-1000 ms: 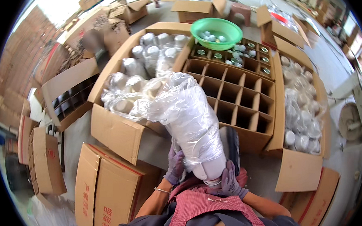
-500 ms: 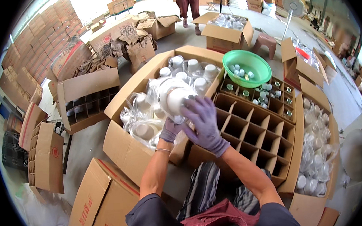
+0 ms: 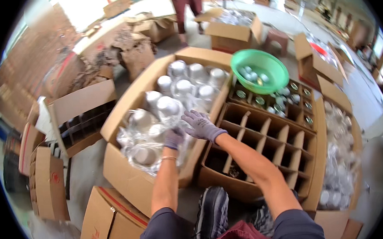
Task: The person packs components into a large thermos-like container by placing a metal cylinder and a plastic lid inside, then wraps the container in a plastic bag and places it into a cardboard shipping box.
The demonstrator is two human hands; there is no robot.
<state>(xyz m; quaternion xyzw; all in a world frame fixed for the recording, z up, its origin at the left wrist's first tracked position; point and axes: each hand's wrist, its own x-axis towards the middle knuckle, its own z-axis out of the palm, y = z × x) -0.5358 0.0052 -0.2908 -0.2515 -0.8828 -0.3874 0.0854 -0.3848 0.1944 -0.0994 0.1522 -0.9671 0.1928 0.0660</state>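
Both my hands wear purple-grey gloves and reach into a large open carton (image 3: pixel 116 166) filled with stacks of white cups in clear plastic wrap (image 3: pixel 173 105). My left hand (image 3: pixel 174 138) is curled on the wrap of a stack (image 3: pixel 146 154) lying at the near end of the carton. My right hand (image 3: pixel 200 124) lies with its fingers spread on the plastic by the carton's right wall, holding nothing. Just to the right stands a brown carton with cardboard dividers (image 3: pixel 262 146); its near cells look empty.
A green basin (image 3: pixel 261 68) with small round pieces sits on the divider carton's far end, by cells with jars (image 3: pixel 286 101). At the right is a carton of wrapped white ware (image 3: pixel 340 150). Folded and open cartons (image 3: pixel 74 117) lie around. A person (image 3: pixel 187 3) stands at the back.
A second ago I held a wrapped stack close to my body with both hands. It has gone forward and down into the large carton, and my right hand has let go.
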